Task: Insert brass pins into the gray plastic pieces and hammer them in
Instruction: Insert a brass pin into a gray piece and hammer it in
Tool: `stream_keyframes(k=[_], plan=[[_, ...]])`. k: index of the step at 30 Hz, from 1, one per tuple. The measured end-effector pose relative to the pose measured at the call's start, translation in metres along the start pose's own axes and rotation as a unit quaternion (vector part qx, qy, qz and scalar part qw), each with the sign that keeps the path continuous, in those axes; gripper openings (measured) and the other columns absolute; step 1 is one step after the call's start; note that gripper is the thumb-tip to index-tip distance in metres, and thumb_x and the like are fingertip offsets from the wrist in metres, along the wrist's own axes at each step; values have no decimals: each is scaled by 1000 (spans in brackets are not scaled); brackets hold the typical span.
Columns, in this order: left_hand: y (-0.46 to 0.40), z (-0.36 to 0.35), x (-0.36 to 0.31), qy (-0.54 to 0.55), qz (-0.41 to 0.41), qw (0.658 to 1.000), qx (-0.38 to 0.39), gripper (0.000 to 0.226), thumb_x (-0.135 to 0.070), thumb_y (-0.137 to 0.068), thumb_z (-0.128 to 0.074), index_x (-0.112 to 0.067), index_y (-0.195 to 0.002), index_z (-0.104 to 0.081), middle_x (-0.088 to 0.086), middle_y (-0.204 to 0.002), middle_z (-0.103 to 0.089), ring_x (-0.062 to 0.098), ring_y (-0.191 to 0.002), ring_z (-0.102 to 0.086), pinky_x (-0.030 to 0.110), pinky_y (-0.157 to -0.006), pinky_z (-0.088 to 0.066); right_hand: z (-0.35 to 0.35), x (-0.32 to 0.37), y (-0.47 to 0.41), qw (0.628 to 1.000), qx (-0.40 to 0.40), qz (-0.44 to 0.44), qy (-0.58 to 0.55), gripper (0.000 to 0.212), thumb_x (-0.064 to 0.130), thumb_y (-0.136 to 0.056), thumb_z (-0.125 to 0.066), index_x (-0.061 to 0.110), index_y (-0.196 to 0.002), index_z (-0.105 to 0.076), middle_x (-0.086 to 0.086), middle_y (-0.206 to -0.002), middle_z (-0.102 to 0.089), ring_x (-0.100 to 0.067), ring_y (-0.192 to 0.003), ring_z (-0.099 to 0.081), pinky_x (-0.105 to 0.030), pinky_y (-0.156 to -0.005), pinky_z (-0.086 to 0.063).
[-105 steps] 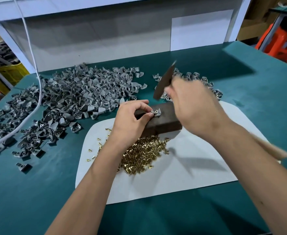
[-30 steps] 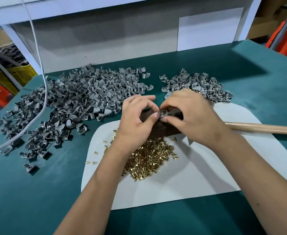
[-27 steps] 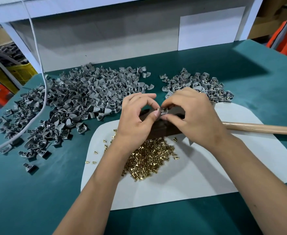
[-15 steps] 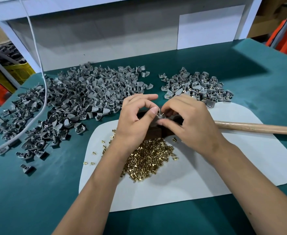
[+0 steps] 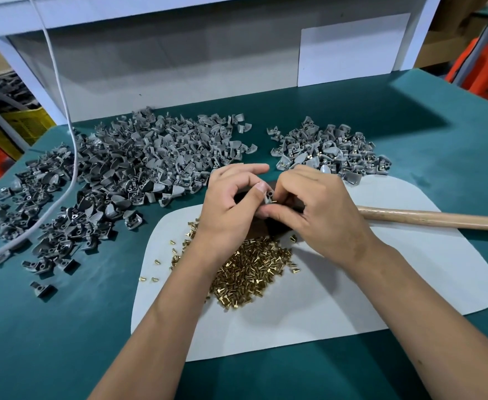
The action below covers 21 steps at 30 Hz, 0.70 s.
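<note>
No text, label, brand, number or sign can be read anywhere in this view.

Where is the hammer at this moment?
In the head view only the hammer's wooden handle shows, lying on the white mat on the right, running out past the frame's right edge from behind the right hand; neither hand holds it.
</note>
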<state>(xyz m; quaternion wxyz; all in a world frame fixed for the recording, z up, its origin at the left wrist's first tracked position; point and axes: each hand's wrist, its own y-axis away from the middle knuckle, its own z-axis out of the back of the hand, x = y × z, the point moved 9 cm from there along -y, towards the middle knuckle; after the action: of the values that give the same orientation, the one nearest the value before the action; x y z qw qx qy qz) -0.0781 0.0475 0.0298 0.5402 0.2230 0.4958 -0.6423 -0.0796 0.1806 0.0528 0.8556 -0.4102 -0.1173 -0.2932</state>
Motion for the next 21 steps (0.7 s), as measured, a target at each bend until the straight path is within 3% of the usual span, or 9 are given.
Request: stream_keyframes(k=[5, 8, 10, 12, 16, 21], plan=[[-4, 31, 23, -48, 79, 990, -107, 13, -22, -95, -65, -17, -87, -74, -12, -108, -72, 12, -111, -63, 40, -104, -48, 18, -31, -10, 992, -38, -100, 68, 39, 52, -90, -69, 24, -70, -53, 14, -64, -52, -3, -62, -50, -14, -61, -33], [-2, 69, 34, -124, 126, 966, -190, 13, -19, -96, -66, -26, -85, -68, -12, -95, -68, 10, -100, -64, 31, -102, -48, 23, -65, -22, 976, -29, -175, 129, 46, 57, -87, -72, 20, -65, -55, 10, -60, -57, -9, -60, -55, -29, -63, -44], [1, 93, 42, -190, 141, 947, -219, 10, -17, -95, -65, -22, -87, -70, -8, -96, -70, 14, -99, -65, 44, -108, -47, 26, -85, -29, 960, -20, -224, 167, 50, 61, -83, -74, 20, -61, -55, 9, -58, -59, -13, -60, -57, -30, -66, -44], [3, 111, 52, -245, 165, 930, -218, 12, -11, -90, -62, -18, -90, -72, -2, -98, -73, 25, -91, -68, 52, -101, -51, 29, -97, -35, 946, -23, -258, 194, 54, 65, -78, -76, 21, -57, -55, 6, -58, -61, -19, -63, -59, -28, -67, -44], [10, 134, 65, -286, 214, 907, -223, 26, -2, -80, -54, -20, -85, -73, 5, -88, -72, 33, -89, -65, 51, -97, -52, 36, -110, -43, 920, -14, -325, 220, 54, 70, -71, -78, 22, -57, -56, -4, -61, -62, -29, -70, -61, -29, -69, -43], [14, 164, 82, -296, 258, 887, -243, 25, -5, -83, -66, -24, -93, -78, 3, -95, -75, 26, -87, -66, 37, -78, -58, -4, -70, -75, 949, 74, -250, 176, 35, 49, -83, -80, 25, -64, -63, 4, -68, -66, -20, -72, -65, -27, -72, -46]])
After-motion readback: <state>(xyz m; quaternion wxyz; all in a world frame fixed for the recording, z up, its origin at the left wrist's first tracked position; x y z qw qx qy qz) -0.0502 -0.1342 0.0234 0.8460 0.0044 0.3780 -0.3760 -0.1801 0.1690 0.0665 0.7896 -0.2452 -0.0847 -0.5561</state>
